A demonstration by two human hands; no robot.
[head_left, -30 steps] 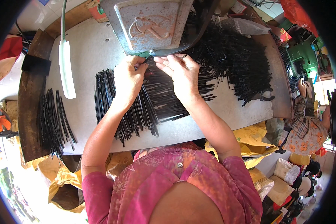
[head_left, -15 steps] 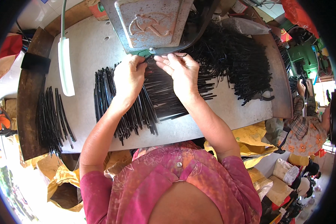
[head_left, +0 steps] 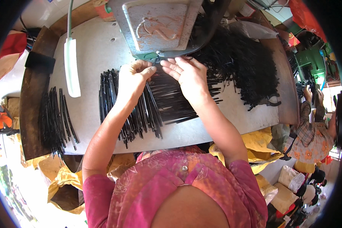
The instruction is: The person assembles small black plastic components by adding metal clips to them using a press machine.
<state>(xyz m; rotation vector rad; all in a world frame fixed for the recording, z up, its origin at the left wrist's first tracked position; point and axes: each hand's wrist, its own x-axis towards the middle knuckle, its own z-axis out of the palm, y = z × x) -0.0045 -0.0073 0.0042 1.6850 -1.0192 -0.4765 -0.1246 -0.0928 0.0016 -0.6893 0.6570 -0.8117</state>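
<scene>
Just below the head of a grey metal machine [head_left: 161,28], both my hands meet over the worktable. My left hand [head_left: 136,76] is closed, thumb and forefinger pinching the end of a thin black rod [head_left: 155,60] at the machine's lower tip. To its right, my right hand [head_left: 187,72] holds a thin dark piece at its fingertips, seemingly another black rod, mostly hidden by the fingers; its lower fingers reach loosely leftward. Under my left wrist lies a row of black rods [head_left: 109,91], pointing toward me. Another bunch of black rods [head_left: 173,100] lies crosswise between my forearms.
A large tangled heap of black rods [head_left: 250,68] covers the table's right side. More black rods [head_left: 57,121] lie by the wooden left rim [head_left: 30,114]. A white lamp [head_left: 72,68] hangs at left. Yellow sacks [head_left: 66,182] stand below. Another person [head_left: 307,140] works at far right.
The whole view has shifted slightly right and down. My hands stay under the machine head; the left finger and thumb have drawn closer together, and the right hand has tilted a little.
</scene>
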